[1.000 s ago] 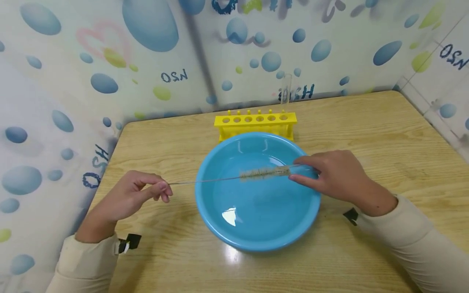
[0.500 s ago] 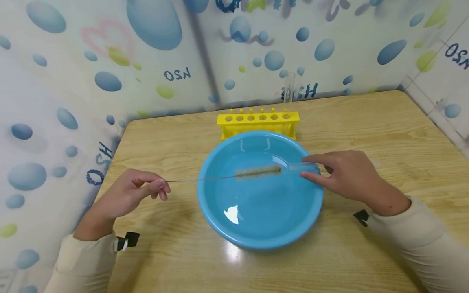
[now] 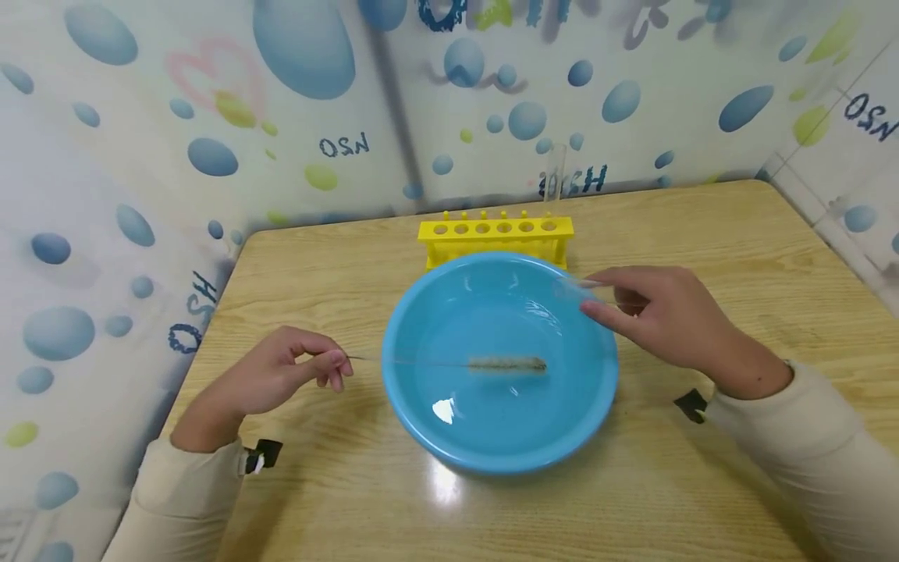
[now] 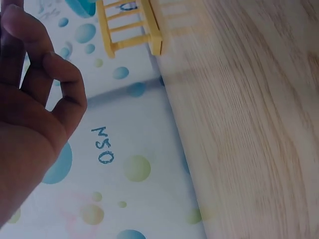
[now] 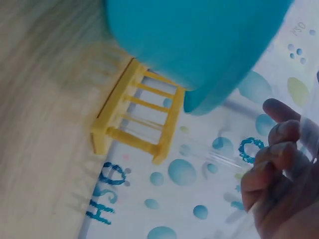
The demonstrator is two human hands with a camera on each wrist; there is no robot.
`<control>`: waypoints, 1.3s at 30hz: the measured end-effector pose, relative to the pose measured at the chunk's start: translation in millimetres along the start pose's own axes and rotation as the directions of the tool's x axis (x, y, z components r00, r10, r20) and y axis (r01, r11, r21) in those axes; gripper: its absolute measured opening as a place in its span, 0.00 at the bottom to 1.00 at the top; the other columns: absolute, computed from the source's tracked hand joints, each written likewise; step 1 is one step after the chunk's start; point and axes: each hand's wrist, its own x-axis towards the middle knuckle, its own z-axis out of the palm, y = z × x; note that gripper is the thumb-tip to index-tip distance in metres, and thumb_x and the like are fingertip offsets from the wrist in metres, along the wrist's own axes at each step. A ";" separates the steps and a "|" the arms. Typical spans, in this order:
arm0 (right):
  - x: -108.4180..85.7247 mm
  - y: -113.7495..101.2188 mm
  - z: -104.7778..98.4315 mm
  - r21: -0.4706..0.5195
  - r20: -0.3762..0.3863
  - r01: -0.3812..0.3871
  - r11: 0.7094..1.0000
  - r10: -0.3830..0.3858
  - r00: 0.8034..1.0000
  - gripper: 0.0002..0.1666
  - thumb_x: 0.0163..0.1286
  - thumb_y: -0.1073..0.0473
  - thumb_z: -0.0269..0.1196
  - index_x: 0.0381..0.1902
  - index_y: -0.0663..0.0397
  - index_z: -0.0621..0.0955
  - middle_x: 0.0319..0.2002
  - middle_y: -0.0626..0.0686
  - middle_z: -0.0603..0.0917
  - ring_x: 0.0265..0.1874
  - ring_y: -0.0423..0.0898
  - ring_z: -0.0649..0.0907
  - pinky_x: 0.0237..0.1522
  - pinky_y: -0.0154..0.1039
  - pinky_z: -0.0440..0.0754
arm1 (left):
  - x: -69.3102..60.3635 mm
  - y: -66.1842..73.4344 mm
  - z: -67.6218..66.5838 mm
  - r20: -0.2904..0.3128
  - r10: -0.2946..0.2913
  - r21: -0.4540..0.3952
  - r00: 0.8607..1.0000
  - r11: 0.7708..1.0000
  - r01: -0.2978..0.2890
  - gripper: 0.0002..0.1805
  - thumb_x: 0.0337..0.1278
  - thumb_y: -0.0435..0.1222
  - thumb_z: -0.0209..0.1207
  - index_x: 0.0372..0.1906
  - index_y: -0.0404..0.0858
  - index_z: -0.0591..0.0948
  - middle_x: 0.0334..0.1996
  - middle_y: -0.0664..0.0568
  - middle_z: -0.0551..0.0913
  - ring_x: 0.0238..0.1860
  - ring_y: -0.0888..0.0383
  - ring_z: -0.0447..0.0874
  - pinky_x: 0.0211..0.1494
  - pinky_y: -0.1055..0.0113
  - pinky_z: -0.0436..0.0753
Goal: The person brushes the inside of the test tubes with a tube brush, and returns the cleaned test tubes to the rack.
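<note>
My left hand [image 3: 270, 375] pinches the thin wire handle of a test tube brush, left of the blue basin. The brush's tan bristles [image 3: 507, 364] lie level over the middle of the basin [image 3: 506, 464], apart from any tube. At the basin's right rim, my right hand [image 3: 667, 328] holds a clear test tube [image 3: 574, 287] between thumb and fingers, its end reaching over the basin. That tube is faint and blurred. In the left wrist view my left hand [image 4: 42, 94] shows curled fingers; the brush is not visible there. The right wrist view shows my right hand [image 5: 279, 174] with curled fingers.
Behind the basin stands a yellow test tube rack [image 3: 495, 230], with a clear test tube [image 3: 554, 179] upright at its right end. The basin seems to hold water. All stands on a wooden table [image 3: 702, 234] against a patterned wall [image 3: 281, 187].
The brush's tip was at the tube's mouth, then came free to the left; now it is lower over the basin. My right hand has moved right, then up, with the test tube.
</note>
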 end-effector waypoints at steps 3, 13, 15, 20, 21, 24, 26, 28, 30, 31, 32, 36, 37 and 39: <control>9.7 -5.1 -6.8 0.077 -0.005 0.027 0.997 -0.027 1.000 0.17 0.69 0.52 0.67 0.54 0.48 0.85 0.21 0.43 0.73 0.24 0.40 0.71 0.23 0.32 0.68 | 5.9 1.8 4.5 0.007 -0.022 0.030 1.000 0.999 0.022 0.16 0.75 0.31 0.51 0.33 0.46 0.85 0.25 0.60 0.85 0.28 0.58 0.82 0.35 0.65 0.83; 56.1 -34.2 -33.7 0.283 0.090 0.029 0.959 -0.057 0.994 0.19 0.75 0.62 0.50 0.58 0.50 0.79 0.32 0.49 0.80 0.35 0.43 0.79 0.39 0.37 0.77 | 38.3 13.0 27.6 -0.214 -0.176 0.202 0.961 0.954 0.220 0.18 0.76 0.42 0.52 0.27 0.43 0.82 0.20 0.54 0.79 0.20 0.59 0.70 0.26 0.67 0.72; 65.7 -38.4 -36.7 0.310 0.093 0.042 0.950 -0.074 0.993 0.19 0.75 0.62 0.48 0.59 0.51 0.78 0.35 0.50 0.81 0.34 0.45 0.77 0.36 0.36 0.75 | 44.7 14.9 30.8 -0.236 -0.189 0.190 0.953 0.953 0.236 0.18 0.75 0.43 0.52 0.27 0.42 0.82 0.20 0.53 0.79 0.19 0.58 0.69 0.24 0.67 0.71; 86.2 -45.3 -40.0 0.367 0.085 0.066 0.928 -0.104 0.991 0.19 0.79 0.58 0.47 0.62 0.51 0.75 0.43 0.51 0.85 0.40 0.43 0.82 0.48 0.38 0.80 | 53.7 16.5 36.2 -0.264 -0.198 0.201 0.944 0.946 0.255 0.16 0.74 0.43 0.54 0.27 0.45 0.81 0.19 0.55 0.77 0.20 0.57 0.69 0.24 0.67 0.70; 90.1 -46.3 -40.0 0.379 0.087 0.062 0.923 -0.102 0.991 0.19 0.79 0.57 0.48 0.62 0.51 0.75 0.45 0.51 0.85 0.44 0.43 0.83 0.52 0.40 0.81 | 54.4 15.8 37.1 -0.266 -0.195 0.211 0.944 0.944 0.254 0.16 0.73 0.43 0.55 0.27 0.45 0.81 0.18 0.55 0.76 0.20 0.57 0.69 0.24 0.68 0.70; 102.6 -49.1 -37.7 0.403 0.069 0.050 0.914 -0.085 0.994 0.19 0.79 0.53 0.52 0.63 0.48 0.76 0.49 0.51 0.85 0.50 0.46 0.83 0.57 0.49 0.80 | 54.6 12.3 39.4 -0.250 -0.195 0.247 0.948 0.934 0.258 0.14 0.71 0.45 0.57 0.27 0.46 0.79 0.17 0.56 0.72 0.21 0.58 0.68 0.24 0.69 0.69; 111.7 -50.3 -34.2 0.405 0.037 0.037 0.913 -0.057 0.998 0.20 0.77 0.51 0.55 0.63 0.47 0.77 0.49 0.51 0.85 0.50 0.46 0.83 0.55 0.48 0.80 | 53.5 9.9 40.7 -0.231 -0.212 0.267 0.950 0.925 0.271 0.15 0.69 0.47 0.59 0.27 0.46 0.78 0.18 0.57 0.71 0.21 0.59 0.69 0.25 0.69 0.69; 120.8 -50.5 -29.5 0.404 -0.005 0.018 0.915 -0.017 1.000 0.21 0.76 0.48 0.58 0.63 0.45 0.79 0.46 0.50 0.84 0.47 0.44 0.82 0.51 0.45 0.80 | 51.8 7.8 41.8 -0.212 -0.239 0.276 0.948 0.916 0.292 0.16 0.68 0.49 0.61 0.26 0.46 0.76 0.18 0.57 0.71 0.22 0.59 0.69 0.25 0.69 0.68; 129.8 -49.8 -24.2 0.410 -0.031 -0.010 0.912 0.025 0.999 0.22 0.75 0.47 0.60 0.64 0.43 0.79 0.44 0.50 0.83 0.45 0.43 0.81 0.49 0.42 0.81 | 50.4 6.2 43.0 -0.197 -0.266 0.269 0.944 0.911 0.313 0.17 0.67 0.50 0.61 0.26 0.46 0.74 0.18 0.57 0.70 0.22 0.59 0.69 0.25 0.69 0.68; 134.2 -48.9 -21.4 0.414 -0.037 -0.023 0.910 0.043 0.998 0.23 0.75 0.47 0.60 0.64 0.42 0.78 0.44 0.50 0.83 0.45 0.42 0.81 0.50 0.40 0.81 | 50.1 5.5 43.7 -0.190 -0.272 0.266 0.943 0.911 0.316 0.18 0.67 0.51 0.61 0.25 0.46 0.74 0.18 0.57 0.70 0.22 0.59 0.69 0.25 0.70 0.68; 138.5 -47.7 -18.5 0.424 -0.041 -0.034 0.905 0.057 0.998 0.23 0.74 0.48 0.60 0.65 0.42 0.78 0.44 0.50 0.83 0.45 0.43 0.81 0.50 0.40 0.81 | 49.9 4.7 44.2 -0.187 -0.275 0.262 0.943 0.911 0.318 0.18 0.67 0.51 0.61 0.25 0.46 0.74 0.17 0.57 0.70 0.21 0.60 0.68 0.25 0.70 0.67; 155.7 -43.6 -7.5 0.455 -0.032 -0.069 0.888 0.094 0.995 0.23 0.74 0.49 0.61 0.65 0.43 0.77 0.46 0.52 0.83 0.47 0.44 0.83 0.53 0.42 0.82 | 50.6 3.5 44.7 -0.179 -0.272 0.244 0.946 0.919 0.310 0.19 0.67 0.49 0.60 0.24 0.45 0.72 0.16 0.58 0.68 0.20 0.60 0.67 0.24 0.71 0.65; 159.7 -43.1 -5.2 0.456 -0.025 -0.080 0.886 0.103 0.994 0.23 0.74 0.49 0.60 0.65 0.43 0.77 0.47 0.53 0.83 0.48 0.45 0.83 0.53 0.43 0.82 | 51.0 3.5 44.4 -0.180 -0.270 0.242 0.946 0.920 0.308 0.19 0.67 0.48 0.61 0.23 0.45 0.71 0.16 0.58 0.67 0.19 0.61 0.66 0.24 0.71 0.65; 167.4 -42.6 -0.5 0.445 0.006 -0.114 0.888 0.125 0.992 0.24 0.75 0.48 0.60 0.65 0.43 0.77 0.49 0.52 0.82 0.51 0.46 0.82 0.55 0.43 0.82 | 51.9 3.7 43.2 -0.178 -0.266 0.239 0.947 0.922 0.304 0.19 0.67 0.48 0.61 0.23 0.45 0.71 0.16 0.58 0.66 0.19 0.61 0.66 0.23 0.71 0.64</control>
